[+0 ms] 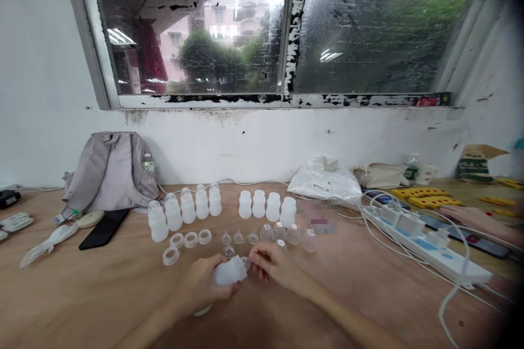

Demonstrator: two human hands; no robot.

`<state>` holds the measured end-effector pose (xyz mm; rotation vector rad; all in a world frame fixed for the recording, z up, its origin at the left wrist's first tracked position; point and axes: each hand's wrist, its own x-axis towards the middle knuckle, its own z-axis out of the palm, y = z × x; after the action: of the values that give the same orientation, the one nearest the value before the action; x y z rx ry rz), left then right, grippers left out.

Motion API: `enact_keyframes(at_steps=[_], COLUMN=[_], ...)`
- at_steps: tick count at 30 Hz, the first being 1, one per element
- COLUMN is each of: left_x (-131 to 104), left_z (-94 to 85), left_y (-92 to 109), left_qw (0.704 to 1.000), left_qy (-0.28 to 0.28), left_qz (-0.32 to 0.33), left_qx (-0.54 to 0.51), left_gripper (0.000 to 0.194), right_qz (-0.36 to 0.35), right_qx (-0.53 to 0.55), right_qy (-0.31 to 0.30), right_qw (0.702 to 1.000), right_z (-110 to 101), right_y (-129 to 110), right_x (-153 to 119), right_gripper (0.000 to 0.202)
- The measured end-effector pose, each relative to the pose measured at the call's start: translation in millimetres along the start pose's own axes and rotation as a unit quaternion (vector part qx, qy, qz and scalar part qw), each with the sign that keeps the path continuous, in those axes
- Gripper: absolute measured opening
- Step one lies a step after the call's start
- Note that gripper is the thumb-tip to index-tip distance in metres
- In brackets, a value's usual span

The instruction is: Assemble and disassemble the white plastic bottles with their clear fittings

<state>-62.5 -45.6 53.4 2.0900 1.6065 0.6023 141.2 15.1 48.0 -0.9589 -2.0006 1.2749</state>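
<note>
My left hand (207, 282) is wrapped round a white baby bottle (224, 274), which lies tilted with its top to the right. A collar ring and a clear nipple (245, 263) sit at its top. At the nipple's tip, the fingers of my right hand (273, 266) are pinched together. Just beyond my hands are loose clear nipples (238, 236), white collar rings (190, 239) and clear dome caps (293, 234). Behind them stand several capped bottles (187, 206) on the left and open white bottles (258, 204) on the right. Part of a white ring (202, 311) shows below my left hand.
A grey backpack (110, 174) and a black phone (104, 230) are at the left. Against the wall lies a white plastic bag (325, 181). At the right are a power strip (429, 251) with trailing cables, yellow pieces (426, 196) and another person's hand (470, 218).
</note>
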Motion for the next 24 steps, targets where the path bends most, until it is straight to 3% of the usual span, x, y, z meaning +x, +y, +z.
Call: enact_keyframes(at_steps=[2, 5, 8, 11, 14, 17, 19, 24], left_x=[1.5, 12.7, 40.3, 82.9, 128.4, 160.8, 171.3, 173.7], left_z=[-2.5, -9.0, -16.0, -16.6, -8.5, 3.6, 10.5, 17.0], left_y=[-3.9, -15.0, -28.1, -38.4, -43.3, -43.6, -42.5, -40.8], left_qw=[0.999, 0.989, 0.971, 0.958, 0.959, 0.97, 0.973, 0.973], left_qy=[0.02, 0.101, 0.188, 0.245, 0.234, 0.231, 0.227, 0.231], left_qz=[-0.007, -0.029, -0.023, 0.015, 0.056, 0.003, -0.021, -0.001], left_qx=[-0.041, -0.105, -0.145, -0.145, -0.15, -0.076, -0.026, 0.027], left_gripper=[0.036, 0.039, 0.042, 0.043, 0.046, 0.047, 0.044, 0.038], right_qz=[-0.038, -0.081, -0.1, -0.101, -0.093, -0.08, -0.07, -0.059], right_qx=[-0.018, -0.086, -0.162, -0.205, -0.231, -0.246, -0.246, -0.242], right_qy=[0.063, 0.132, 0.144, 0.122, 0.099, 0.098, 0.105, 0.115], right_qw=[0.997, 0.984, 0.971, 0.966, 0.963, 0.961, 0.961, 0.962], right_z=[-8.6, -20.2, -17.1, -1.2, 13.3, 19.0, 19.5, 19.2], right_y=[1.1, 5.6, 18.1, 33.3, 43.9, 48.9, 49.6, 45.7], right_x=[5.5, 9.5, 7.0, 1.5, -2.5, -3.6, -3.3, -2.6], right_gripper=[0.024, 0.019, 0.016, 0.013, 0.013, 0.022, 0.023, 0.013])
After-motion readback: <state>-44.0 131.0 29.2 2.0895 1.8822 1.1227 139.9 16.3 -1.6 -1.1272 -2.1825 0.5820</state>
